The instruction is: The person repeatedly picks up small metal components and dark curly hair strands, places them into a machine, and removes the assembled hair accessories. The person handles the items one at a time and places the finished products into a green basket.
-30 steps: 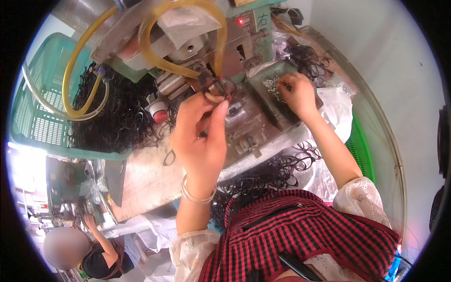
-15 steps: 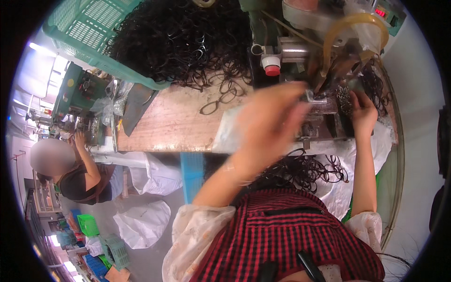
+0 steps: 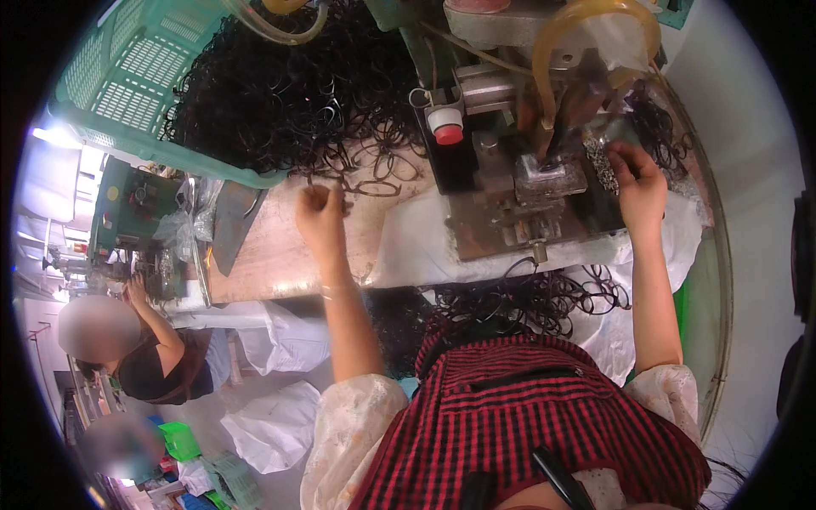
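Note:
My left hand is at the near edge of a large heap of black eyeglass frames, its fingers pinched on a dark eyeglass frame. Another loose frame lies on the table just to the right. My right hand is beside a pile of small silvery metal pieces, thumb and fingertips drawn together. Whatever is between them is too small to make out. Between my hands stands a bench machine with a metal fixture block under its head.
A red button faces me on the machine, and a yellowish hose arches over it. A green plastic basket rests at the far left. More frames hang below the table edge. A co-worker sits at another machine on the left.
My left hand has moved from the machine's fixture leftward to the frames and closed there. My right hand has stayed by the metal pieces. The view has shifted slightly.

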Action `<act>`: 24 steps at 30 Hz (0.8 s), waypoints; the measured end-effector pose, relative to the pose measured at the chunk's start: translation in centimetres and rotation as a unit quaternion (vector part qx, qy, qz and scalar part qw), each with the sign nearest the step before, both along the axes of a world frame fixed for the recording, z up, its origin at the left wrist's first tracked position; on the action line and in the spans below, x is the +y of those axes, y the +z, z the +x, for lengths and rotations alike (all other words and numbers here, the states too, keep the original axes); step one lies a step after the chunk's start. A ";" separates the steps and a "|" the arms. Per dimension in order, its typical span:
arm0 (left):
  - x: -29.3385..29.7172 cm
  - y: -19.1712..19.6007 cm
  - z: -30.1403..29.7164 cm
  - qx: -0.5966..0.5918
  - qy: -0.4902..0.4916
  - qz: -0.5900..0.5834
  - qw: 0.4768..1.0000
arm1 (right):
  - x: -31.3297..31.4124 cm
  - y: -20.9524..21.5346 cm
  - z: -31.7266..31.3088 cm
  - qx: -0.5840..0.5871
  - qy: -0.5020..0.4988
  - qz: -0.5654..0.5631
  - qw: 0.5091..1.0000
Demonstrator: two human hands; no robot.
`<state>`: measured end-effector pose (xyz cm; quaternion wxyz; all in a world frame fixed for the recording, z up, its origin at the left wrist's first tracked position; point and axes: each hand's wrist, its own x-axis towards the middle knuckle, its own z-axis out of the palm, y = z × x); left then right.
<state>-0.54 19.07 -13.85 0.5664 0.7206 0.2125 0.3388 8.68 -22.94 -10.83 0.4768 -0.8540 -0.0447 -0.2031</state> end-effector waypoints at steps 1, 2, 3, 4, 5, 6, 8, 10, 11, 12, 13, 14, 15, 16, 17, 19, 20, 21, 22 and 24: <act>0.0 1.6 0.6 -0.009 -0.011 -0.001 1.000 | -0.1 0.1 0.1 -0.011 -0.001 -0.004 1.000; 0.7 1.8 1.4 -0.010 -0.019 0.048 0.999 | -0.2 0.0 0.3 -0.012 -0.004 -0.003 1.000; 1.1 1.5 2.2 -0.013 -0.032 0.011 0.999 | -0.3 -0.4 0.6 -0.013 -0.007 -0.002 1.000; 1.4 0.9 3.4 -0.018 -0.048 -0.026 0.998 | -0.5 -0.6 0.9 -0.015 -0.013 -0.003 1.000; 1.5 0.2 4.1 -0.023 -0.064 -0.063 0.996 | -0.9 -0.6 0.4 -0.008 -0.030 -0.005 1.000; 1.6 -0.6 3.5 0.007 -0.065 -0.065 0.996 | -1.5 -0.6 -0.9 -0.001 -0.047 -0.006 0.999; -0.8 1.5 3.2 0.070 -0.123 -0.123 0.982 | -2.6 -0.8 -2.8 0.017 -0.055 0.018 0.998; -1.4 1.6 4.0 0.119 -0.167 -0.108 0.973 | -3.3 -0.2 -4.6 0.027 -0.017 0.068 0.997; -0.8 0.4 4.9 0.154 -0.168 -0.006 0.974 | -3.1 0.8 -5.1 0.027 0.006 0.095 0.995; -0.2 -1.3 5.8 0.187 -0.167 0.097 0.963 | -2.1 2.1 -5.4 0.024 0.039 0.074 0.996; 0.0 -1.7 6.7 0.217 -0.167 0.204 0.940 | -0.5 3.9 -5.4 0.017 0.086 0.069 0.994; -0.7 -1.2 7.1 0.232 -0.111 0.400 0.880 | 1.1 5.3 -5.2 0.009 0.125 0.064 0.990; -1.5 -0.4 6.9 0.220 -0.113 0.422 0.872 | 2.2 5.9 -4.4 -0.015 0.168 0.081 0.982; -1.1 -0.7 6.5 0.232 -0.106 0.418 0.872 | 3.7 6.1 -3.5 -0.025 0.180 0.101 0.978; 0.0 -1.5 6.2 0.243 -0.098 0.413 0.872 | 5.3 5.8 -2.6 -0.026 0.181 0.141 0.973; 2.3 -2.8 5.9 0.311 -0.108 0.458 0.825 | 6.8 3.5 -1.7 -0.041 0.175 0.212 0.961; 2.4 -2.5 5.2 0.315 -0.122 0.444 0.830 | 7.1 3.2 -1.8 -0.034 0.182 0.241 0.953; 2.3 -2.1 4.3 0.324 -0.135 0.428 0.833 | 7.2 3.0 -2.2 -0.022 0.192 0.271 0.943; 3.0 -2.3 3.4 0.302 -0.119 0.408 0.853 | 7.3 3.4 -2.7 -0.009 0.191 0.280 0.941; 5.5 -3.1 2.4 0.242 -0.095 0.362 0.895 | 7.7 3.7 -3.2 0.010 0.193 0.306 0.932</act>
